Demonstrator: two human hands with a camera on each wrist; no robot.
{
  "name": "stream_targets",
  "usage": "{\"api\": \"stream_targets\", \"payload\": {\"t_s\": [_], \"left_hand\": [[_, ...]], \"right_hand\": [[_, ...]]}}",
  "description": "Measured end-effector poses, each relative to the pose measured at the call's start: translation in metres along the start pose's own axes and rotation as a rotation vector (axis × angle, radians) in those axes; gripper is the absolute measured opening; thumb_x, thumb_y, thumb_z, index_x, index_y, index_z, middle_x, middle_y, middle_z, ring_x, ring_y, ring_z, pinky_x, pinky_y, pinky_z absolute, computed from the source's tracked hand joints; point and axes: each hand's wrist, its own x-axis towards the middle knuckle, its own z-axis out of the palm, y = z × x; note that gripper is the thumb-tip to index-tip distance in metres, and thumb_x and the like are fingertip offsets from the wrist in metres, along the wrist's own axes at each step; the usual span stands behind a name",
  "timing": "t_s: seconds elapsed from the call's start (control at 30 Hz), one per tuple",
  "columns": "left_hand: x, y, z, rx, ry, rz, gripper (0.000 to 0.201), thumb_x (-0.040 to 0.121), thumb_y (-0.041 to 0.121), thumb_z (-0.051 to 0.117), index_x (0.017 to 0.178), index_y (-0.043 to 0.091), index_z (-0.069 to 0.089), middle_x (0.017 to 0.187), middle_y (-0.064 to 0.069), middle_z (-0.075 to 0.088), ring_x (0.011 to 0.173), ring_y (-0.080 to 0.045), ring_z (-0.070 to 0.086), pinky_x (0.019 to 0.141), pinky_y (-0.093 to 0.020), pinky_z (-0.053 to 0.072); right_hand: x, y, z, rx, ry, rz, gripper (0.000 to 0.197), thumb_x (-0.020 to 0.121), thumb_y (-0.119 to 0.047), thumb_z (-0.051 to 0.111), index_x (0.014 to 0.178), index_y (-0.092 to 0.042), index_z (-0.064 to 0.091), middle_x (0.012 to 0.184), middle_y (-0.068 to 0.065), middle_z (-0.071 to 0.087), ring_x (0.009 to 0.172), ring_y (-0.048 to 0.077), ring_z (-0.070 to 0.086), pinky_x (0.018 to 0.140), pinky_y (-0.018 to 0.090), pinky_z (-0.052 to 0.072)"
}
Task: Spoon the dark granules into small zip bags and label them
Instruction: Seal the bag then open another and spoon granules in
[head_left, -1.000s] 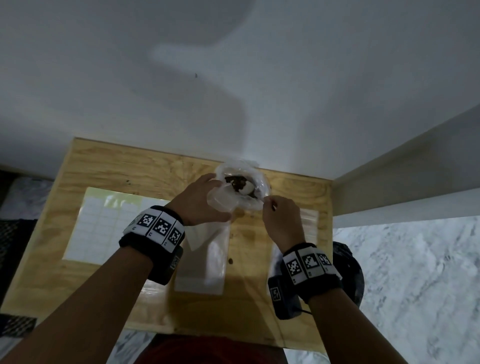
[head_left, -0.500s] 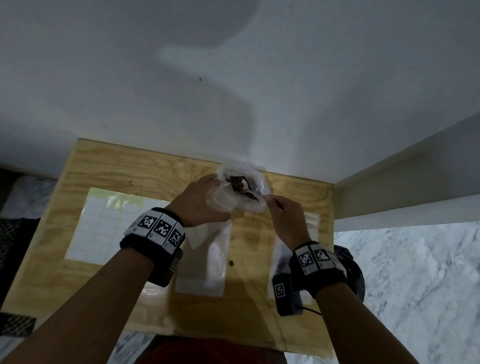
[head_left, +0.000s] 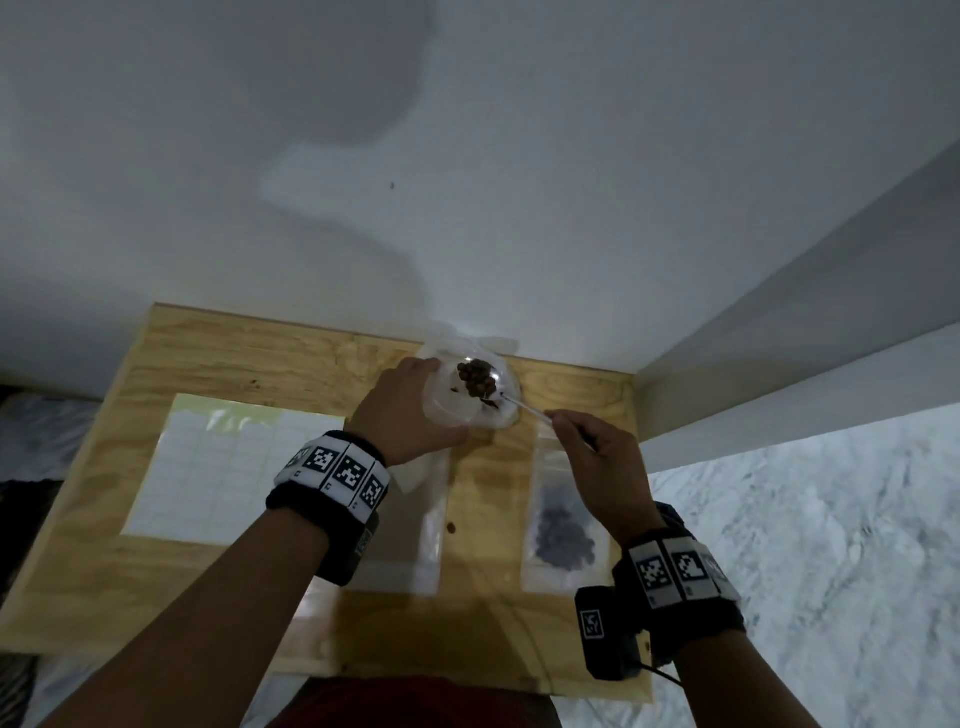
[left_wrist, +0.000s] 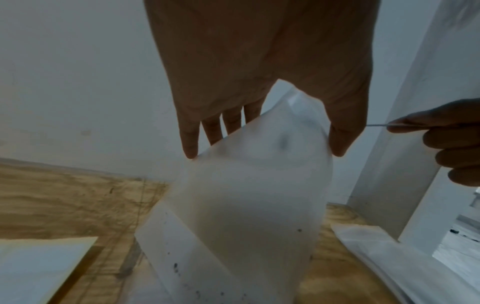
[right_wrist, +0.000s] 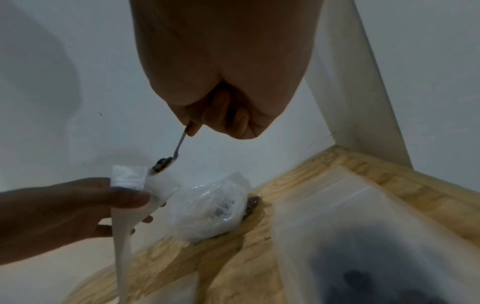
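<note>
On the pale plywood board (head_left: 218, 364) against the white wall, the change over the last second is at the far edge: the loaded thin metal spoon (right_wrist: 166, 161), which was down in the crumpled clear plastic supply bag (right_wrist: 207, 207), has lifted clear and now sits heaped with dark granules (head_left: 478, 382) right at the mouth of the small frosted zip bag (left_wrist: 259, 195). I judge this scoop is about to be tipped in, so this bag is only beginning to fill. The left hand (head_left: 410, 410) holds that bag upright, fingers and thumb pinching its rim to keep the mouth spread. The right hand (head_left: 605, 467) has its fingers curled tightly round the spoon handle. The supply bag still holds granules. To the right lies a flat zip bag already filled with granules (head_left: 563, 530); another flat, empty-looking bag (head_left: 405, 545) lies below the left wrist. A white grid sheet of labels (head_left: 223, 467) lies untouched on the left.
</note>
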Motion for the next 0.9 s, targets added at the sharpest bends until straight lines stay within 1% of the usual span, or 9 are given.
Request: {"api": "stream_targets", "payload": {"t_s": [0.13,0.2,0.33,0.43,0.5,0.57,0.63,0.73,0.9], "left_hand": [[-0.004,0.006,0.002,0.041,0.027,-0.006,0.089,0.048,0.07,0.062,0.122,0.022,0.051,0.113,0.001,0.055,0.108,-0.024,0.054,0.085,-0.039,0.049],[-0.006,0.007,0.004,0.013,0.023,-0.006,0.088,0.048,0.07,0.063,0.121,0.023,0.05,0.112,0.002,0.055,0.107,-0.022,0.053,0.086,-0.041,0.05],[-0.013,0.013,0.005,-0.037,0.019,-0.018,0.102,0.043,0.072,0.057,0.13,0.021,0.046,0.123,0.0,0.052,0.117,-0.023,0.047,0.094,-0.04,0.045],[-0.018,0.021,0.001,-0.043,0.027,0.004,0.105,0.039,0.075,0.053,0.127,0.017,0.051,0.122,-0.001,0.055,0.116,-0.023,0.05,0.094,-0.039,0.045],[-0.018,0.025,0.001,-0.046,0.03,0.028,0.085,0.046,0.067,0.063,0.114,0.016,0.059,0.108,0.0,0.062,0.102,-0.022,0.058,0.087,-0.038,0.049],[-0.019,0.027,0.001,-0.042,0.04,0.034,0.069,0.054,0.06,0.07,0.107,0.018,0.061,0.101,0.003,0.064,0.095,-0.02,0.061,0.083,-0.038,0.052],[-0.018,0.027,0.002,-0.04,0.027,0.015,0.067,0.056,0.06,0.072,0.107,0.018,0.06,0.102,0.004,0.063,0.093,-0.019,0.06,0.082,-0.038,0.052],[-0.017,0.025,0.006,-0.039,0.022,-0.001,0.076,0.048,0.072,0.06,0.105,0.023,0.058,0.099,0.008,0.061,0.09,-0.015,0.059,0.08,-0.037,0.053],[-0.017,0.015,0.011,-0.088,0.028,-0.013,0.064,0.054,0.062,0.071,0.106,0.027,0.055,0.102,0.01,0.058,0.094,-0.015,0.057,0.079,-0.034,0.05]], "right_hand": [[-0.009,0.002,-0.002,0.014,0.017,-0.007,0.014,0.094,-0.019,0.06,0.1,-0.025,0.071,0.081,-0.012,0.07,0.071,-0.005,0.058,0.067,0.009,0.046],[-0.012,0.002,-0.004,0.011,0.024,-0.021,0.015,0.094,-0.019,0.059,0.098,-0.029,0.069,0.081,-0.004,0.071,0.07,-0.003,0.058,0.066,0.009,0.045],[-0.017,0.006,-0.007,0.016,0.042,-0.049,0.016,0.094,-0.019,0.06,0.102,-0.026,0.071,0.089,0.013,0.072,0.08,0.021,0.062,0.065,0.009,0.044],[-0.022,0.011,-0.008,-0.019,0.058,-0.066,0.018,0.094,-0.019,0.06,0.107,-0.021,0.072,0.086,0.001,0.074,0.082,0.022,0.062,0.065,0.009,0.044],[-0.024,0.013,-0.009,-0.048,0.062,-0.093,0.02,0.094,-0.019,0.06,0.11,-0.017,0.072,0.084,-0.014,0.07,0.082,0.018,0.063,0.066,0.009,0.046],[-0.026,0.014,-0.009,-0.065,0.067,-0.117,0.021,0.093,-0.019,0.06,0.111,-0.016,0.072,0.085,-0.02,0.068,0.082,0.016,0.063,0.068,0.01,0.047],[-0.026,0.015,-0.01,-0.081,0.075,-0.128,0.021,0.093,-0.021,0.061,0.111,-0.017,0.072,0.085,-0.02,0.068,0.082,0.017,0.064,0.069,0.015,0.05],[-0.026,0.014,-0.009,-0.108,0.083,-0.142,0.021,0.093,-0.022,0.061,0.11,-0.018,0.072,0.083,-0.016,0.069,0.08,0.019,0.064,0.07,0.026,0.053],[-0.026,0.01,-0.008,-0.131,0.077,-0.182,0.021,0.093,-0.021,0.061,0.111,-0.017,0.072,0.085,-0.011,0.071,0.075,0.017,0.066,0.068,0.026,0.053]]}}
